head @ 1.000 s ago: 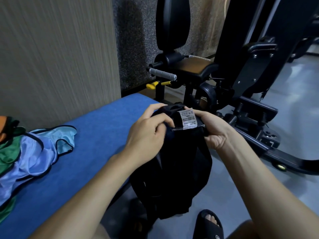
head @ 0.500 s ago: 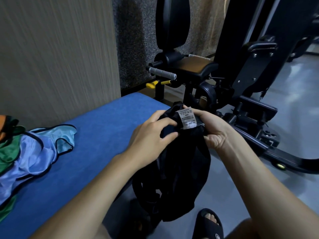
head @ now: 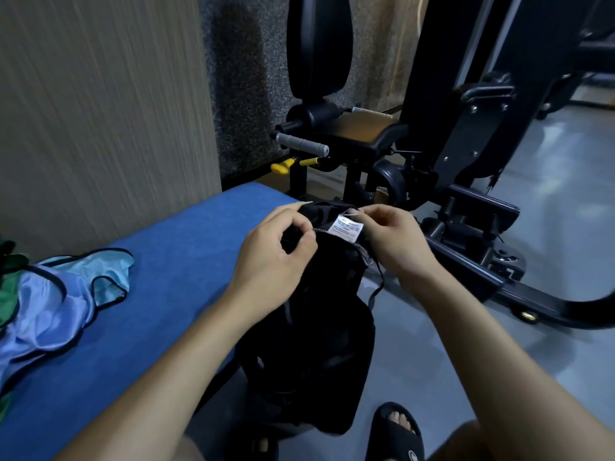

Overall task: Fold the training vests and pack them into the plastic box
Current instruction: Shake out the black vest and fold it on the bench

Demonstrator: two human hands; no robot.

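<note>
A black training vest (head: 319, 344) hangs in front of me over the edge of the blue bench (head: 173, 261). My left hand (head: 273, 257) pinches its top hem on the left. My right hand (head: 396, 244) pinches the hem on the right, next to a white care label (head: 346, 228). A thin black strap dangles below my right hand. At the left end of the bench a light blue vest (head: 60, 294) with black trim lies crumpled on a green one (head: 8, 294). No plastic box is in view.
A black gym machine (head: 432, 161) with a padded seat, grey roller and yellow levers stands just beyond the bench. A wood-grain wall panel (head: 100, 111) runs behind the bench. Grey floor spreads to the right. My foot in a black slide sandal (head: 396, 434) is at the bottom.
Both hands have shifted along the vest's top hem and moved slightly apart. The label now lies flatter between them, and a strap has dropped free under my right hand.
</note>
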